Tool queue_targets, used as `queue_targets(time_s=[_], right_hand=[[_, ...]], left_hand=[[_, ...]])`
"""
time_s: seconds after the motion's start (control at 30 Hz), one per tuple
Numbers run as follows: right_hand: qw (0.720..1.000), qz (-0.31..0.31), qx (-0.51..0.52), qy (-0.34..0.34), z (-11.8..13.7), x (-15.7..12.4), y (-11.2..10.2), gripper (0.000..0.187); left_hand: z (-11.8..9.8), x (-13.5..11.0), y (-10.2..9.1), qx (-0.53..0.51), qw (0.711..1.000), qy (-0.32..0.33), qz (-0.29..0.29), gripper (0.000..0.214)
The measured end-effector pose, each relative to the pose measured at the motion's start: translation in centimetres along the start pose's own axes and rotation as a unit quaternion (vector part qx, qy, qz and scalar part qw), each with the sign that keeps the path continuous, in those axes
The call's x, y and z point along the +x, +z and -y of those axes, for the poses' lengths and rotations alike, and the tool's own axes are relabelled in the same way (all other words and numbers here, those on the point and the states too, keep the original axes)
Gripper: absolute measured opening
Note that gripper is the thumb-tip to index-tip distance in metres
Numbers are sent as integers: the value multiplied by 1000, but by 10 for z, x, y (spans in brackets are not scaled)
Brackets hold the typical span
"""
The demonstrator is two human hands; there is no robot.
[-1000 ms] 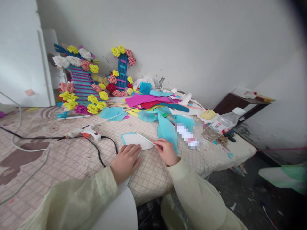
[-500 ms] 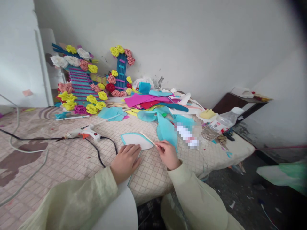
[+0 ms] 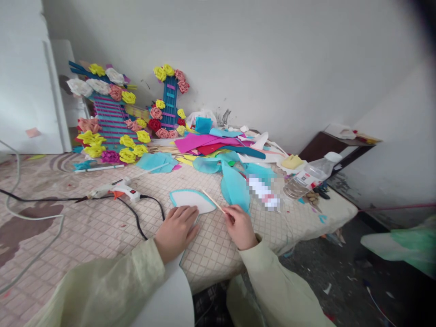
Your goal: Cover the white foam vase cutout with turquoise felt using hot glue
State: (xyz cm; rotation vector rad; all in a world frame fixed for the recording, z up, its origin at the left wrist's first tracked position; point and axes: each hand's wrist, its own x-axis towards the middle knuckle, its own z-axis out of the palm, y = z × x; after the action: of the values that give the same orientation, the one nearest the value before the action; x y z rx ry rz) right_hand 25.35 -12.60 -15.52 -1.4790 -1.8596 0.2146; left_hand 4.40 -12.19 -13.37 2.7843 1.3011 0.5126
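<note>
from where i stand, the person's left hand (image 3: 177, 231) lies palm down, fingers loosely extended and close together, over the near edge of a white cutout (image 3: 192, 201) with a blue border; it grips nothing and rests there just as it did a second ago. the cutout is flat on the checked tablecloth (image 3: 211, 254), in front of the person. the right hand (image 3: 240, 227) is closed in a pinch, thumb and fingertips on the near end of a thin stick (image 3: 214, 201). a second ago that stick lay along the blue border; now its far tip has slid rightward, away from the cutout's left point, and the right hand sits a little nearer the person. i can't tell whether the stick touches the border. a larger white piece (image 3: 170, 295) shows beneath the left forearm; the hand hides whether it joins the cutout. the glue gun (image 3: 124, 188) lies unmoved to the left, and a blue paper piece (image 3: 235, 186) lies just beyond the right hand.
</note>
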Motion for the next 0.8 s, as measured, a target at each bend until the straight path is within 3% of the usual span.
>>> queue_targets(time_s=[0.33,0.8], right_hand=[[1000,4,-15,-14,6,-12,-5,28],[1000,12,15,-12,10,-7,-8,28]], left_hand=[[0,-1,1,-1,1000,-2,3,35],[0,-2,0,0,1000,1,1,35]])
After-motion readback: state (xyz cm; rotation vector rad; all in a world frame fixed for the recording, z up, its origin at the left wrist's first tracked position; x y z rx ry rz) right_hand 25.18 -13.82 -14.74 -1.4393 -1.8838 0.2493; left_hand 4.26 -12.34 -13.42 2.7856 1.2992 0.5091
